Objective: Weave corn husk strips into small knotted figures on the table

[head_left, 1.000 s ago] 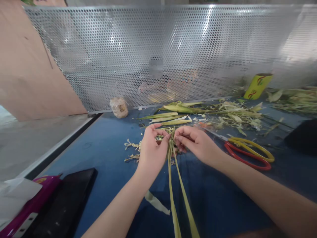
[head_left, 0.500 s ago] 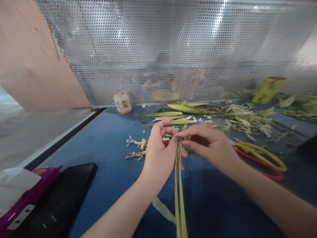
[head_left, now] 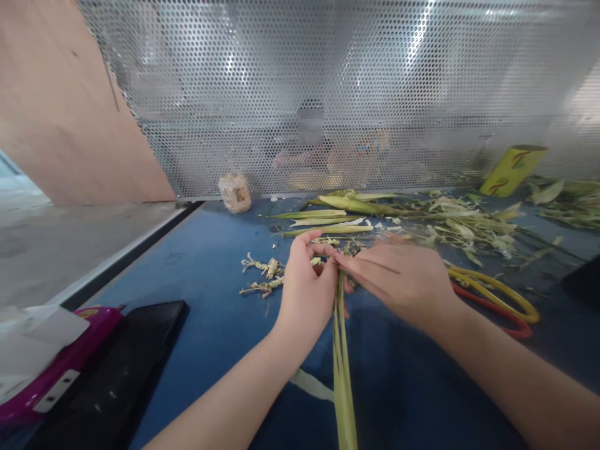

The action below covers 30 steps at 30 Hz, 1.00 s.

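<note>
Along the back of the blue tabletop (head_left: pixel 206 240) stands a silver metal sheet with small round holes (head_left: pixel 356 69). Before it are a whitish, roundish bundle (head_left: pixel 235 194) and, to the right, a yellow printed tube (head_left: pixel 513 171). At left, a flat black slab (head_left: pixel 145 340) lies beside a glossy purple object (head_left: pixel 96 339), partly covered by white paper (head_left: pixel 40 340).

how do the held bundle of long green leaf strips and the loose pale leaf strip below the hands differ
The green leaf bundle is held in the left hand; the pale leaf strip lies on the blue table. The bundle has several strands; the pale strip looks single and shorter. Both are flat plant pieces.
</note>
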{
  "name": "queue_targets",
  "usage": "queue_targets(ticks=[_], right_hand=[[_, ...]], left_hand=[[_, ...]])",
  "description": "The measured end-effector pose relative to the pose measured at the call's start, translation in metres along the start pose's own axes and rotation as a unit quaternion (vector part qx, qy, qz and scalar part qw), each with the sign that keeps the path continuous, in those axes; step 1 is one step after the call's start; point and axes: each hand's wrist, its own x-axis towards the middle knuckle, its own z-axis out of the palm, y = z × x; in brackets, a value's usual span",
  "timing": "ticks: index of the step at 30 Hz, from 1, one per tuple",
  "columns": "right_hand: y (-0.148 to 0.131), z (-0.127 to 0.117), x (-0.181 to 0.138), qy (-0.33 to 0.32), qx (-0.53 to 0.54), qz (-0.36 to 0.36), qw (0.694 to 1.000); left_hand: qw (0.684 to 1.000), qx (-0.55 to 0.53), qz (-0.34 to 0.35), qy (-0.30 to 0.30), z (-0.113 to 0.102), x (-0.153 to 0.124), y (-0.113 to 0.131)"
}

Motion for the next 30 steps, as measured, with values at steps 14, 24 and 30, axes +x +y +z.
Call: queue_targets(ticks=[14,24,30], right_hand=[[-0.01,0.007,0.005,0.045,0.15,0.18,0.971],[-0.009,0.009,0.008,-0.079,0.418,0.359,0.831],[-0.012,0.004,0.011,-0.065,0.393,0.4,0.825]], left_hand=[[1.0,-0.003,-0.018,0.022,-0.001,0.003,0.001],[0.988,0.137,0.051,0.054,-0.012,0.01,-0.004],[0.99,0.121,0.052,0.054,-0.013,0.011,-0.001]])
